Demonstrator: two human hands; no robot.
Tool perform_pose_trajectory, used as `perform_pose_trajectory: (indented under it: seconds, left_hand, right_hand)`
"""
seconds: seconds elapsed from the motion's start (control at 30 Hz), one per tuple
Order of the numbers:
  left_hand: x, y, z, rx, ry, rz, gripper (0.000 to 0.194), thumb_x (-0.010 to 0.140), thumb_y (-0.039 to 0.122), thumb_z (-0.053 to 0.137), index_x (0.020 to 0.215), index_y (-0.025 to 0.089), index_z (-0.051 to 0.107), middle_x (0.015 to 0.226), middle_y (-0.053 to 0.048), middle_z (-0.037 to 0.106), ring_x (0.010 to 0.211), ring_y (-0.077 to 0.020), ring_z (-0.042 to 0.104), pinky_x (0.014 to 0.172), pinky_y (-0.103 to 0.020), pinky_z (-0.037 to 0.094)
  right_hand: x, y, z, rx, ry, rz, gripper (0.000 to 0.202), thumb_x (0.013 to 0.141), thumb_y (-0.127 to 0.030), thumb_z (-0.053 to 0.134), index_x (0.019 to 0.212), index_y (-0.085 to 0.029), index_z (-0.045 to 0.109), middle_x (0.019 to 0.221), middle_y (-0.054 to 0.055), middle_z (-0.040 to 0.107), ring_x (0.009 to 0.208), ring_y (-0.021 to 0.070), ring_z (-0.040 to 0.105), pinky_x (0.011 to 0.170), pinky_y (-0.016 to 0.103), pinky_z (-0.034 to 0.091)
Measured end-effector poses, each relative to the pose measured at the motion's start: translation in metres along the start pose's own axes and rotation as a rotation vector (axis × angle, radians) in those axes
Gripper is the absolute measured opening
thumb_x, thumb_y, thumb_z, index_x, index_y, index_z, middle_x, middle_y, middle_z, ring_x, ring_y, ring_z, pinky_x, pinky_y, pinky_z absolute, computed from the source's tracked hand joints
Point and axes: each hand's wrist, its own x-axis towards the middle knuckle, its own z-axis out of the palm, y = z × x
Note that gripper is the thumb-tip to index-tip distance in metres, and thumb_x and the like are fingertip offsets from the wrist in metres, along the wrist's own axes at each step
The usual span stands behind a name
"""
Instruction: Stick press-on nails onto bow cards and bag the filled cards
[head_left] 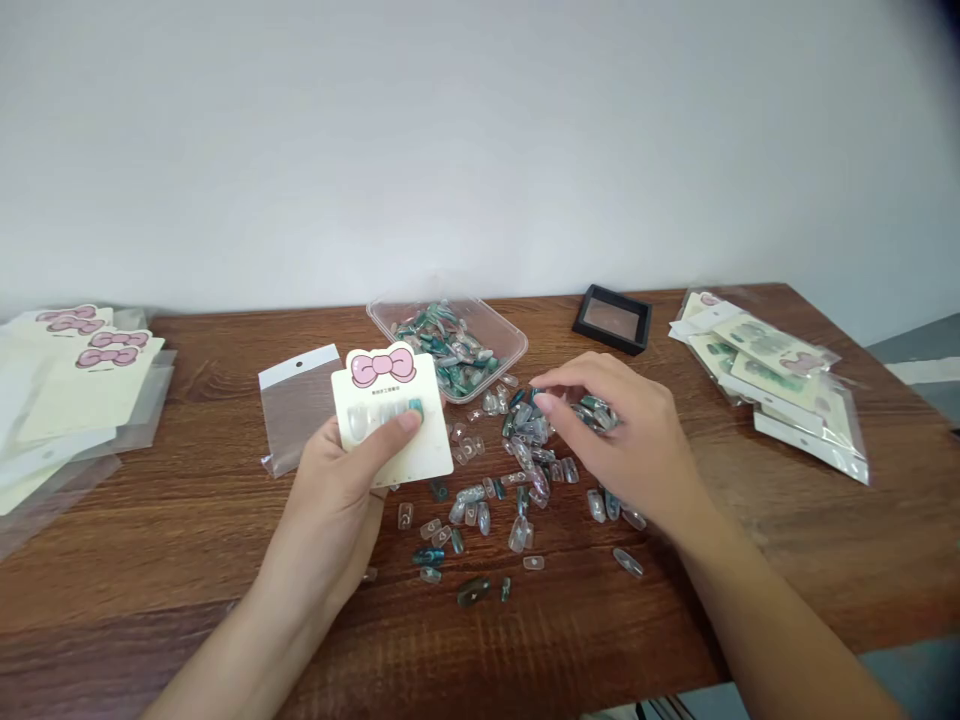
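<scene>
My left hand (352,480) grips a cream display card (420,450) with a pink bow at its top. A row of press-on nails (375,415) lies across the card, clear ones at the left and a teal one beside my thumb. Over the loose heap of press-on nails (525,450) hovers my right hand (622,425), thumb and forefinger close together at the heap's upper edge. Whether a nail sits between those fingertips is too small to make out. The loose nails are clear, grey and teal, some with stars, hearts or moons.
Behind the heap stands a clear plastic tub (510,345) full of nails. A black frame-like box (613,318) lies to its right. An empty clear bag (300,410) is left of the card. Blank bow cards (97,390) are stacked far left, bagged cards (780,375) far right.
</scene>
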Motion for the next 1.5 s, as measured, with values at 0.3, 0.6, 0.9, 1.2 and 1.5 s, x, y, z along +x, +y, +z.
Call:
perform_pose_trajectory:
  seconds: [0.3, 0.6, 0.9, 1.2, 1.5]
  left_hand:
    - [0.001, 0.002, 0.001, 0.022, 0.069, -0.011, 0.04, 0.068, 0.022, 0.085, 0.105, 0.015, 0.075, 0.098, -0.007, 0.08, 0.088, -0.0222, 0.075, 0.062, -0.019, 0.058]
    - [-0.004, 0.012, 0.003, -0.024, -0.019, -0.07, 0.056, 0.075, 0.016, 0.074, 0.13, 0.02, 0.064, 0.111, -0.008, 0.077, 0.096, -0.0267, 0.074, 0.073, -0.027, 0.063]
    - [-0.012, 0.023, 0.003, -0.213, -0.074, -0.168, 0.053, 0.086, 0.024, 0.054, 0.14, 0.023, 0.055, 0.115, -0.015, 0.074, 0.095, -0.0331, 0.073, 0.041, -0.021, 0.048]
    - [-0.014, 0.021, -0.001, -0.357, -0.21, -0.078, 0.056, 0.089, 0.042, 0.05, 0.142, 0.023, 0.052, 0.131, -0.017, 0.067, 0.12, -0.0407, 0.061, 0.081, -0.047, 0.061]
    - [-0.012, 0.017, -0.006, -0.393, -0.362, -0.104, 0.055, 0.095, 0.05, 0.046, 0.142, 0.022, 0.051, 0.127, -0.02, 0.068, 0.117, -0.0422, 0.063, 0.094, -0.059, 0.053]
  right_hand:
    - [-0.001, 0.014, -0.009, -0.059, -0.464, -0.023, 0.007, 0.09, -0.023, 0.066, 0.095, -0.024, 0.07, 0.085, 0.0, 0.067, 0.082, 0.0171, 0.062, 0.073, 0.03, 0.046]
    - [-0.005, 0.018, -0.002, -0.066, -0.545, -0.036, 0.01, 0.09, -0.028, 0.069, 0.099, -0.025, 0.071, 0.089, 0.002, 0.065, 0.086, 0.0186, 0.06, 0.074, 0.031, 0.045]
    - [-0.003, 0.01, 0.007, -0.086, -0.482, -0.064, 0.006, 0.09, -0.015, 0.064, 0.09, -0.021, 0.063, 0.092, 0.002, 0.064, 0.09, 0.0191, 0.057, 0.079, 0.033, 0.046]
    - [-0.002, 0.004, 0.004, 0.043, -0.314, 0.065, 0.013, 0.087, -0.011, 0.061, 0.095, -0.022, 0.06, 0.084, -0.004, 0.074, 0.073, 0.0133, 0.069, 0.071, 0.026, 0.049]
    - [-0.006, 0.0, 0.01, 0.107, -0.207, -0.006, 0.014, 0.087, -0.011, 0.061, 0.094, -0.022, 0.064, 0.086, -0.002, 0.074, 0.075, 0.0129, 0.069, 0.07, 0.025, 0.051]
